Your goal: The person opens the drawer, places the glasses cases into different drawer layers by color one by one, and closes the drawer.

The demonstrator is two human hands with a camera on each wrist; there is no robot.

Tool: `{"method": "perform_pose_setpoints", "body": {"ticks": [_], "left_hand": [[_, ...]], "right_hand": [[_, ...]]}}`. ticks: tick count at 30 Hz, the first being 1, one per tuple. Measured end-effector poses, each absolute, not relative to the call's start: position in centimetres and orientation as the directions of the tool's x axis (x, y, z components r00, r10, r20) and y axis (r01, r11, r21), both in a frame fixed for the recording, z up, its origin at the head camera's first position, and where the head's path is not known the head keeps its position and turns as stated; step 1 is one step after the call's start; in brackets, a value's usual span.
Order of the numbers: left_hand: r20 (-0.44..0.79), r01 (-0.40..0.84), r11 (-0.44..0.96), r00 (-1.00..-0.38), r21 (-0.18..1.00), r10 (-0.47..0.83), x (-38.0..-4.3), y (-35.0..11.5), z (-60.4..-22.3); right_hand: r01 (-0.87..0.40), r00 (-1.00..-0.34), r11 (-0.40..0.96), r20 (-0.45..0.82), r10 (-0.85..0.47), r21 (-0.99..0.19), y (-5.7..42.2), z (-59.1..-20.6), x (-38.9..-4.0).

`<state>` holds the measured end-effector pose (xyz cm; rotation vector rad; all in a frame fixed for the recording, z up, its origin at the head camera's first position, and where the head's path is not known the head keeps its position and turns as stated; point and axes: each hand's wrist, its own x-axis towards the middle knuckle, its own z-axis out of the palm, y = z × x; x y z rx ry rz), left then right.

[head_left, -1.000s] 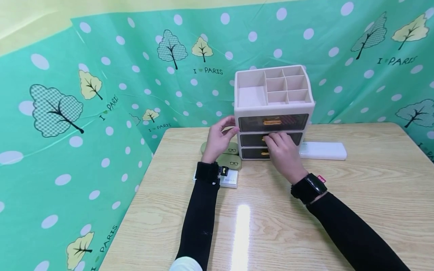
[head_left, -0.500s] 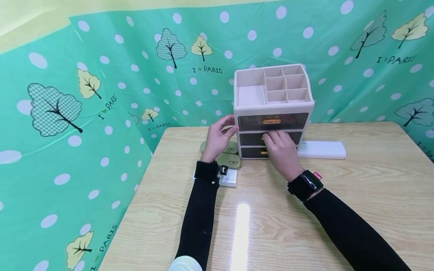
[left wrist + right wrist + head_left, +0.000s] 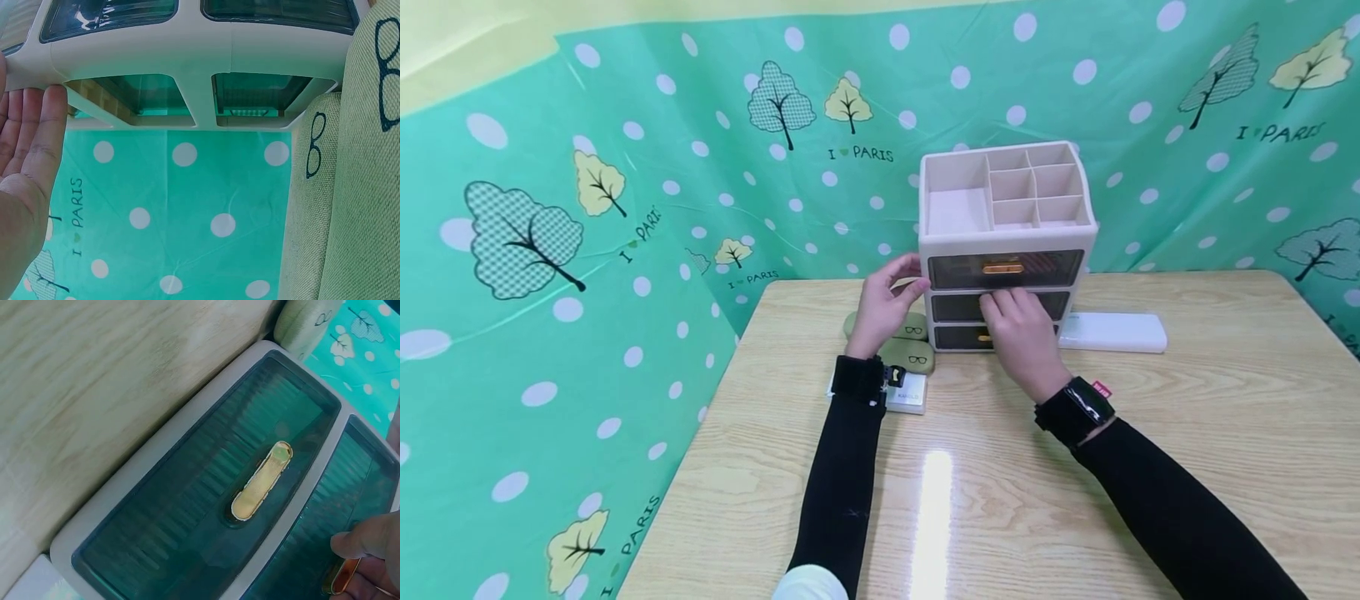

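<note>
A white desktop organizer [image 3: 1006, 241] with three dark see-through drawers stands at the back of the table. My right hand [image 3: 1022, 342] is at the middle drawer [image 3: 955, 307]; in the right wrist view its thumb and fingers pinch that drawer's gold handle [image 3: 345, 576]. The bottom drawer's gold handle [image 3: 262, 481] is untouched. All three drawers sit flush in the frame. My left hand [image 3: 882, 307] touches the organizer's left side, its fingers fairly straight against the white frame [image 3: 206, 50] in the left wrist view.
Two green glasses cases [image 3: 917, 358] lie left of the organizer, with a small white box [image 3: 910, 396] in front, partly under my left wrist. A long white case [image 3: 1116, 332] lies at the right. A green patterned cloth [image 3: 850, 200] hangs behind the wooden table [image 3: 1000, 500].
My right hand has shifted slightly left and now covers the middle drawer's handle in the head view. My left hand and the organizer stay where they were.
</note>
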<state>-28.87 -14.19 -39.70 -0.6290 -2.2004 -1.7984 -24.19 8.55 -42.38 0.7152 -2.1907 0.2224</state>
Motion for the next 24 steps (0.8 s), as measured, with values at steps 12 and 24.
{"method": "perform_pose_setpoints", "body": {"ticks": [12, 24], "left_hand": [[0.415, 0.443, 0.144, -0.891, 0.885, 0.186, -28.81, -13.91, -39.42], [0.437, 0.466, 0.142, -0.878, 0.873, 0.198, -28.73, -14.24, -39.5]], "right_hand": [[-0.546, -0.539, 0.831, 0.718, -0.441, 0.101, 8.63, -41.88, -23.75], [-0.539, -0.558, 0.836, 0.7, -0.444, 0.101, 8.44, -41.75, -23.22]]}}
